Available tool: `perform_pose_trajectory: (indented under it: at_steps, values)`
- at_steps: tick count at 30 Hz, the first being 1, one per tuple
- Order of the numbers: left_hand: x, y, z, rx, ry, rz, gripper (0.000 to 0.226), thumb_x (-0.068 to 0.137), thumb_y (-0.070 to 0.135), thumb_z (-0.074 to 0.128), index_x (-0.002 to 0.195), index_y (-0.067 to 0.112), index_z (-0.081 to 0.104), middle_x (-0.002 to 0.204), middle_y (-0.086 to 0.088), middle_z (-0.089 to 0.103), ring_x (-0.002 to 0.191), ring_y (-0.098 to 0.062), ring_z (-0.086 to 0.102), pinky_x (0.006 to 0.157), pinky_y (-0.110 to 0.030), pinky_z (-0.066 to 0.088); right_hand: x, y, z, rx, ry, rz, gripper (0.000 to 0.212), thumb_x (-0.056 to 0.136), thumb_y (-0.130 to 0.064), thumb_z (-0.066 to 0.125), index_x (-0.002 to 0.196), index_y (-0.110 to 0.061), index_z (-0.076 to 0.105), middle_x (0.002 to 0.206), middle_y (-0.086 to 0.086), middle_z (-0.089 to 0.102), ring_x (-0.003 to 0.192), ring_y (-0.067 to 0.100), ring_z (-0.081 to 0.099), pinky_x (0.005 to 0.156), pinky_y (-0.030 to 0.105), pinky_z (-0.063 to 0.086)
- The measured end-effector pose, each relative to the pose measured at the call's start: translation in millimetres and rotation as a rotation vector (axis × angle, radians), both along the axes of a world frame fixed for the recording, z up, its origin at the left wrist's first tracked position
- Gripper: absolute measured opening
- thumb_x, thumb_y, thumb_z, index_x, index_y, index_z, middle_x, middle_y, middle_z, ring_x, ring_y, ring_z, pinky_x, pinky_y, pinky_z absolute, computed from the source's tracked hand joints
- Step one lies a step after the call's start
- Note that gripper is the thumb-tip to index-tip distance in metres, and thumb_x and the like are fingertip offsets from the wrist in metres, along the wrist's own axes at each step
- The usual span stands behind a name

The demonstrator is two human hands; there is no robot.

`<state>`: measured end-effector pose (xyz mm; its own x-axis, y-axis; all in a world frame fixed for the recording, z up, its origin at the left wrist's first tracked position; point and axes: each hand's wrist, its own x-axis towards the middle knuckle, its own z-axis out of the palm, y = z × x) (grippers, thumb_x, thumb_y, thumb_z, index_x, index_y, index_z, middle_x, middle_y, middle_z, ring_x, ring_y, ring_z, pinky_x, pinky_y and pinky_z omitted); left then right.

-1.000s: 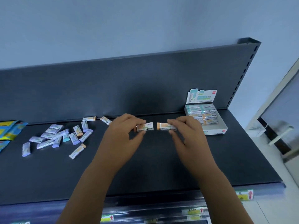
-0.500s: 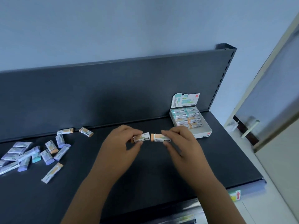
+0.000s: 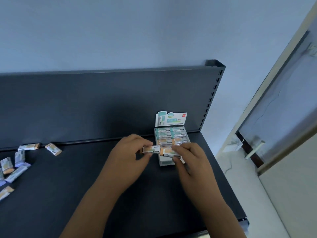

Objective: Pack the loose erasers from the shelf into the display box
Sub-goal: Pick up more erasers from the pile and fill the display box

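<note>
My left hand pinches an orange-tipped eraser by its left end. My right hand pinches a second orange eraser by its right end. Both erasers hover end to end over the near part of the white display box, which stands at the shelf's back right with its printed lid flap upright. Rows of green and orange erasers fill the box's far part. Several loose erasers lie on the dark shelf at the far left.
The dark shelf has a tall back panel behind it. Its right end lies just past the box, and its front edge runs near my forearms. A pale floor and a glass door are to the right.
Both hands have carried their erasers rightward and farther back, from the open shelf middle to above the display box's near end. The view swung right, pushing the loose pile to the left edge.
</note>
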<state>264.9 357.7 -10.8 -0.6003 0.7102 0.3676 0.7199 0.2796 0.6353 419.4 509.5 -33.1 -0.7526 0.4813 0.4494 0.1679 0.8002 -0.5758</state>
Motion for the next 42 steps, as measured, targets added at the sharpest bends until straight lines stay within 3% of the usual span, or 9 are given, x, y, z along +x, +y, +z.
perform_pose_trajectory:
  at_steps: [9, 11, 15, 18, 21, 25, 32, 38, 42]
  values:
    - [17.2, 68.1, -9.1, -0.064, -0.027, 0.039, 0.03, 0.087, 0.021, 0.074, 0.116, 0.029, 0.071, 0.105, 0.022, 0.059, 0.102, -0.001, 0.057, 0.09, -0.024, 0.05, 7.5, 79.9, -2.5, -0.014, -0.09, 0.044, 0.034, 0.098, -0.022, 0.06, 0.132, -0.022, 0.064, 0.116, -0.014, 0.053, 0.102, 0.001, 0.052, 0.088, 0.009, 0.044]
    - [17.3, 75.4, -12.2, -0.082, -0.021, 0.065, 0.029, 0.087, 0.02, 0.074, 0.115, 0.028, 0.072, 0.105, 0.021, 0.059, 0.102, -0.001, 0.057, 0.091, -0.023, 0.049, 4.5, 92.0, -3.9, -0.042, -0.087, 0.059, 0.033, 0.098, -0.021, 0.06, 0.131, -0.023, 0.065, 0.116, -0.014, 0.053, 0.102, 0.0, 0.053, 0.087, 0.009, 0.044]
    - [14.8, 85.7, -16.3, -0.138, 0.004, 0.116, 0.025, 0.086, 0.022, 0.075, 0.11, 0.028, 0.072, 0.1, 0.023, 0.058, 0.094, 0.001, 0.054, 0.083, -0.018, 0.045, -2.2, 109.3, -5.8, -0.071, -0.105, 0.071, 0.031, 0.099, -0.024, 0.059, 0.13, -0.03, 0.065, 0.115, -0.017, 0.052, 0.102, 0.0, 0.053, 0.084, 0.005, 0.042]
    - [8.8, 92.0, -15.9, -0.165, -0.014, 0.139, 0.023, 0.084, 0.021, 0.077, 0.106, 0.029, 0.073, 0.094, 0.02, 0.058, 0.088, 0.001, 0.054, 0.075, -0.014, 0.042, -8.3, 115.4, -9.1, -0.098, -0.104, 0.089, 0.03, 0.099, -0.025, 0.059, 0.128, -0.034, 0.065, 0.115, -0.018, 0.052, 0.102, 0.001, 0.054, 0.085, 0.01, 0.046]
    - [3.2, 97.0, -15.5, -0.19, 0.022, 0.16, 0.021, 0.082, 0.016, 0.077, 0.102, 0.024, 0.074, 0.092, 0.015, 0.06, 0.085, -0.005, 0.055, 0.076, -0.025, 0.048, -14.7, 119.6, -12.7, -0.111, -0.118, 0.105, 0.031, 0.099, -0.024, 0.06, 0.127, -0.035, 0.066, 0.114, -0.019, 0.052, 0.102, 0.001, 0.055, 0.086, 0.017, 0.051]
    - [1.1, 100.3, -16.5, -0.218, 0.091, 0.155, 0.02, 0.081, 0.013, 0.077, 0.099, 0.019, 0.075, 0.091, 0.012, 0.06, 0.081, -0.01, 0.054, 0.074, -0.03, 0.049, -21.7, 126.7, -13.4, -0.111, -0.128, 0.127, 0.03, 0.097, -0.023, 0.06, 0.123, -0.036, 0.068, 0.11, -0.02, 0.052, 0.1, 0.001, 0.055, 0.083, 0.015, 0.049]
    - [-4.1, 100.4, -23.1, -0.231, 0.083, 0.15, 0.019, 0.082, 0.016, 0.08, 0.1, 0.02, 0.076, 0.1, 0.014, 0.057, 0.082, -0.004, 0.054, 0.074, -0.011, 0.04, -28.2, 136.7, -10.8, -0.106, -0.165, 0.133, 0.027, 0.098, -0.03, 0.058, 0.122, -0.04, 0.067, 0.108, -0.023, 0.051, 0.099, 0.0, 0.054, 0.081, 0.015, 0.049]
    - [-5.1, 96.1, -25.0, -0.244, 0.128, 0.089, 0.022, 0.081, 0.017, 0.08, 0.102, 0.02, 0.074, 0.097, 0.014, 0.057, 0.084, -0.007, 0.054, 0.075, -0.019, 0.046, -29.4, 135.4, -14.3, -0.1, -0.163, 0.141, 0.029, 0.097, -0.026, 0.061, 0.125, -0.032, 0.068, 0.114, -0.02, 0.055, 0.102, 0.002, 0.056, 0.086, 0.02, 0.052]
    - [-5.0, 94.4, -31.7, -0.291, 0.192, 0.058, 0.018, 0.076, 0.014, 0.081, 0.091, 0.023, 0.075, 0.092, 0.014, 0.061, 0.086, -0.012, 0.05, 0.071, -0.027, 0.049, -29.8, 131.4, -16.1, -0.069, -0.183, 0.155, 0.03, 0.096, -0.023, 0.063, 0.126, -0.027, 0.068, 0.116, -0.018, 0.056, 0.103, 0.003, 0.055, 0.089, 0.025, 0.052]
